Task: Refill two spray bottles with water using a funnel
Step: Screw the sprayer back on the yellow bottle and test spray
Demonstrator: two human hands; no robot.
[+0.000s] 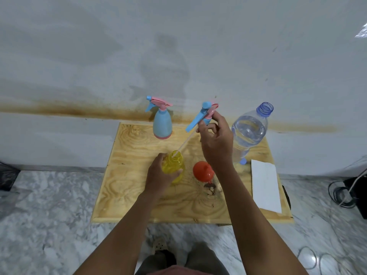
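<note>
Currently | left hand grips yellow bottle on wooden board | right hand grips spray head above, tube tip in neck | orange funnel just right | blue sprayer, water bottle behind

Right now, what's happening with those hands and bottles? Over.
Left grip holds yellow bottle. Right grip holds spray head, tube tip at the neck. Funnel lies on board; nothing blocking.

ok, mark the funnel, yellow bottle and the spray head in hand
funnel [203, 171], head view, on its orange cone.
yellow bottle [175, 163], head view, on its shoulder below the open neck.
spray head [195, 121], head view, on its blue trigger.
</note>
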